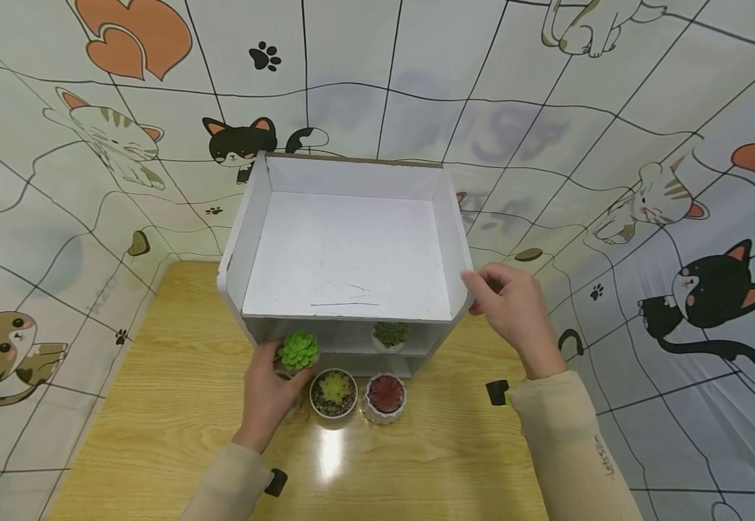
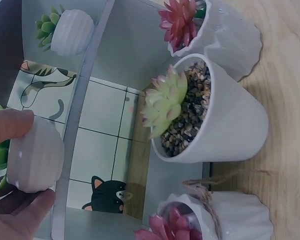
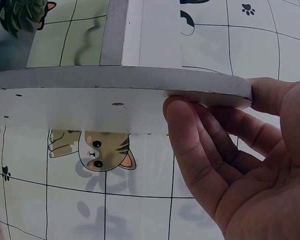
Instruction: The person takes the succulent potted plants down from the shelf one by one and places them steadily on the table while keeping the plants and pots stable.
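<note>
My left hand grips a small white ribbed pot with a bright green succulent, held at the front of the white shelf unit's lower opening. My right hand pinches the shelf's right front corner; in the right wrist view the thumb and fingers clamp the side panel's edge. On the table in front of the shelf stand a pot with a yellow-green succulent and a pot with a red succulent. A dark green succulent sits inside the lower shelf.
The shelf stands on a wooden table hemmed in by cat-print cloth walls. In the left wrist view, another white pot tied with twine holds a reddish plant close to my left hand.
</note>
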Tool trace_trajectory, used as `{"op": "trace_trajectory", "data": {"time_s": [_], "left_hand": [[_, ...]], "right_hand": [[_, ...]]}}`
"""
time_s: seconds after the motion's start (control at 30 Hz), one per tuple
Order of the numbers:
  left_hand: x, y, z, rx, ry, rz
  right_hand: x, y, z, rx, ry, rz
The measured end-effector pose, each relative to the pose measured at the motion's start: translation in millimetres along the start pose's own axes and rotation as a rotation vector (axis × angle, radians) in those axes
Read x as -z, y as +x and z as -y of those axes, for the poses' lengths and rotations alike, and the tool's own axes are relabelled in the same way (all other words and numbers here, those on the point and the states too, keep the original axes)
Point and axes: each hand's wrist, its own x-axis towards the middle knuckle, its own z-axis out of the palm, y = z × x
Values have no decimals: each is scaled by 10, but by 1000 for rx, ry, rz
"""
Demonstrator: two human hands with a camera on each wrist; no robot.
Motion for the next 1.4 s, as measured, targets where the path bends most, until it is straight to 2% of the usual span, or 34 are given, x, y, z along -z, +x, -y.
{"op": "trace_trajectory", "data": {"time_s": [0.17, 0.47, 1.0, 1.2, 1.4], "left_hand": [[45, -44, 16, 15, -24, 2], [75, -98, 57, -1, -18, -7], [66, -252, 148, 17, 37, -10], [53, -312, 184, 52, 38, -2], [33, -380, 215, 107, 23, 43]], "right_hand": [[1, 3, 0, 0, 4, -1], [-5, 11, -12, 7, 8, -4], [-13, 14, -22, -7, 23, -4], [-10, 13, -19, -10, 15, -5], [-7, 15, -28, -11, 15, -6]]}}
